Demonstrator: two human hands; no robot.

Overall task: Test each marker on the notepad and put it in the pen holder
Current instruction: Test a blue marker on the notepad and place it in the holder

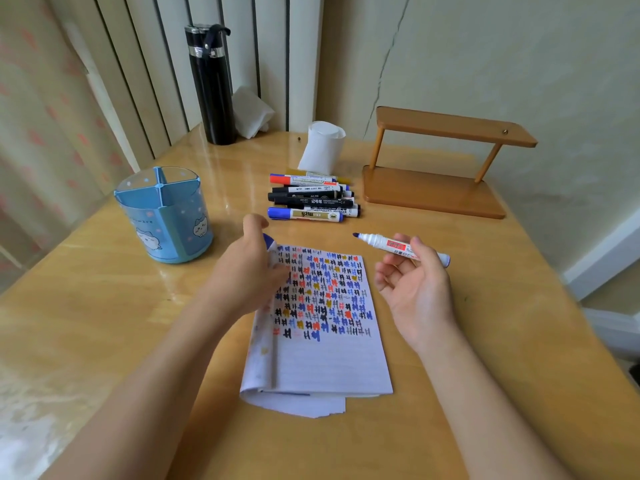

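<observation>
No markers sit in the pen holder (166, 216) at left; a pile (311, 197) waits mid-frame. Right hand (412, 282) pinches an uncapped marker (398, 244), left hand (249, 268) holds its blue cap (269, 241) over the notepad (322, 327).

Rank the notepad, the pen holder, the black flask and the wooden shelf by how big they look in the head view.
1. Notepad, though it lies nearest the camera.
2. Wooden shelf.
3. Pen holder.
4. Black flask, farthest back.
Shelf and pen holder look close, so their order is unsure.

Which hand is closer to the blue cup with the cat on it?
Left. The left hand is just right of the blue pen holder, holding a blue cap; the right hand is far across the notepad, holding the uncapped marker.
</observation>
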